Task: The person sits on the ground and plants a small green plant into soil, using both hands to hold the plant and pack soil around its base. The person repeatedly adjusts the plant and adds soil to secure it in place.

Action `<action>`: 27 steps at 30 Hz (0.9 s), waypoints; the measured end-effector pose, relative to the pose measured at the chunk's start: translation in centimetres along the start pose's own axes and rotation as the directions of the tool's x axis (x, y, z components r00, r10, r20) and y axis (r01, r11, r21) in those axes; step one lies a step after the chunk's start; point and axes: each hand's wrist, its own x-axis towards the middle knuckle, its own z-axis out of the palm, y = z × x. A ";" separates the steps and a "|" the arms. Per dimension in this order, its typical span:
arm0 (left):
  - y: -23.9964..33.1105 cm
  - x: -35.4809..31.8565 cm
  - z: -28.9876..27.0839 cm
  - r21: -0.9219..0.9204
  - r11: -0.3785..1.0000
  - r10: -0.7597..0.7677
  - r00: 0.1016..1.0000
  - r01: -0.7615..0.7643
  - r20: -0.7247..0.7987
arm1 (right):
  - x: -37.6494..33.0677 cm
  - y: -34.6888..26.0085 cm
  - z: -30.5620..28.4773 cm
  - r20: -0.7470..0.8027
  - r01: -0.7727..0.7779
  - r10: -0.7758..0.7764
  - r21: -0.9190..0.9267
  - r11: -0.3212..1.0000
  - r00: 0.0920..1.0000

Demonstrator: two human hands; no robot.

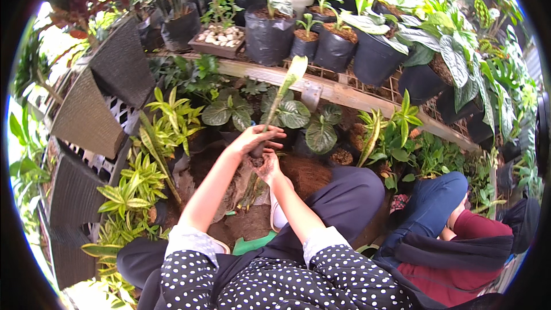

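Upright between my hands stands a young snake plant (282,93), a long narrow green leaf with a pale yellow top. My left hand (256,139) is closed around its lower stem, with some fingers reaching to the right. Just below, my right hand (265,166) cups the dark, soil-covered base. Its fingertips are partly hidden. Beneath my hands, more long leaves (249,190) lie on the soil-strewn ground (244,227). A heap of brown fibrous material (304,177) sits right of my right hand.
Black pots and grow bags (270,37) line a wooden-edged rack (344,95) ahead. Broad-leaved plants (232,112) grow beneath it. Yellow-green plants (135,186) and dark curved panels (86,115) border the left. A seated person (436,212) in maroon sleeves is close at right.
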 end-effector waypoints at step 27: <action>4.6 -31.8 -7.3 -0.122 0.868 0.261 0.651 -0.481 -0.713 | -5.4 5.5 23.4 0.315 -0.058 0.408 -0.727 0.684 0.857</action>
